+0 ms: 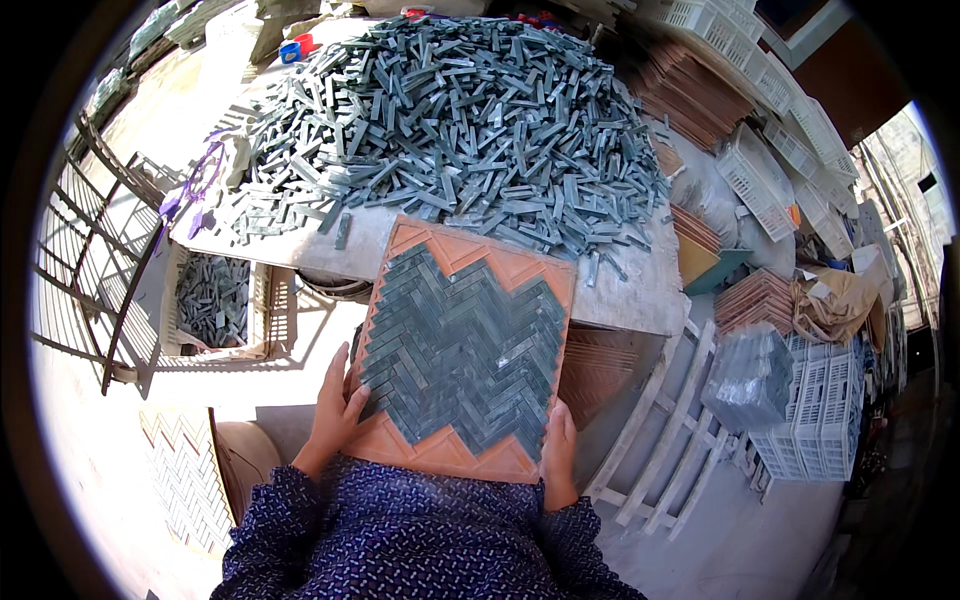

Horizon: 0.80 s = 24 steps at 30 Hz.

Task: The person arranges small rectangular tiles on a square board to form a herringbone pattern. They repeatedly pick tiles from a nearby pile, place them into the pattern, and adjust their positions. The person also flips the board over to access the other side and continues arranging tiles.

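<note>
So the thing in hand is a flat orange tray (pixel 450 457) with zigzag borders along its near and far ends, packed with dark green strips (pixel 465 340) in a herringbone pattern. It's right in front of the person's waist, in the middle of the scene. Its far end overlaps the near edge of the table in this view, but I can't tell if it touches.

Left hand (pixel 338 415) is clamped on the tray's left edge, thumb towards the top face. Right hand (pixel 558 450) grips the right edge near the bottom corner. Sleeves (pixel 270 530) are dark blue with a small pale pattern.

Past that, a big messy heap of loose strips (pixel 470 130) covers most of the pale table (pixel 645 305). Purple string (pixel 207 175) hangs at its left edge, with a blue ring (pixel 290 52) and a red one at the far left.

Left of the table, there's a pale crate (pixel 260 310) holding more strips, beside a curved metal rack (pixel 128 310). On the right: a slatted pallet (pixel 642 412), a plastic-wrapped stack (pixel 748 375), white crates (pixel 810 420), and crumpled brown paper (pixel 838 305).
</note>
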### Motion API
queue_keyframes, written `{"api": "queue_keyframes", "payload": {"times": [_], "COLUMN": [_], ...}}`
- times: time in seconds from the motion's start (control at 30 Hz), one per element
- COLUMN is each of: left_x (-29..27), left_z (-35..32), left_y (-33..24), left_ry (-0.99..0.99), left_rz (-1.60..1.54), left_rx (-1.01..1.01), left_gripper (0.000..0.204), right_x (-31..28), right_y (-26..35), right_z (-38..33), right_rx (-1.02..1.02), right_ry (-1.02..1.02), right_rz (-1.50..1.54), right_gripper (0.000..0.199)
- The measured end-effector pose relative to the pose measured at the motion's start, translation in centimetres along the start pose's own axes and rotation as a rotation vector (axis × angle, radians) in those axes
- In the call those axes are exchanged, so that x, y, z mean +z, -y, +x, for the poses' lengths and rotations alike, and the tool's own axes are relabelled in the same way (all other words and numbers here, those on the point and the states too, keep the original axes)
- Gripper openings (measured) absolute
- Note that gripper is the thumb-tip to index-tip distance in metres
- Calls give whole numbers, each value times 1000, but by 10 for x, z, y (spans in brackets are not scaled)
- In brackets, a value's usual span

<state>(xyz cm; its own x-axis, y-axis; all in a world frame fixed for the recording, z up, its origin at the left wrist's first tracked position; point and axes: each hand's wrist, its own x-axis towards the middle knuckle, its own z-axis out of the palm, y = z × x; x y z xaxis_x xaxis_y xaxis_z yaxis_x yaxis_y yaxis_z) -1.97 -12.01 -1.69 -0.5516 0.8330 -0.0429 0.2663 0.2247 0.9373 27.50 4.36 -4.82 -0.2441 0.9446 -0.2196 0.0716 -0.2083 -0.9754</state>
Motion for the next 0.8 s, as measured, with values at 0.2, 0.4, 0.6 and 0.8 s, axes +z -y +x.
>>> {"api": "queue_keyframes", "payload": {"times": [0.2,0.4,0.6,0.8], "left_x": [-2,-10,-5,23], "left_z": [0,-23,4,29], "left_y": [-3,-3,-27,-35], "left_ry": [27,10,20,204], "left_rz": [-489,-268,583,923], "left_rx": [-189,-222,240,446], "left_gripper": [50,51,74,75], "right_x": [-1,1,11,40], "right_y": [-1,13,58,46], "right_z": [1,-30,5,27], "right_rx": [-17,-100,-530,-635], "right_ry": [70,65,59,220], "right_rz": [-103,-253,-907,-1204], "right_gripper": [34,41,72,82]}}
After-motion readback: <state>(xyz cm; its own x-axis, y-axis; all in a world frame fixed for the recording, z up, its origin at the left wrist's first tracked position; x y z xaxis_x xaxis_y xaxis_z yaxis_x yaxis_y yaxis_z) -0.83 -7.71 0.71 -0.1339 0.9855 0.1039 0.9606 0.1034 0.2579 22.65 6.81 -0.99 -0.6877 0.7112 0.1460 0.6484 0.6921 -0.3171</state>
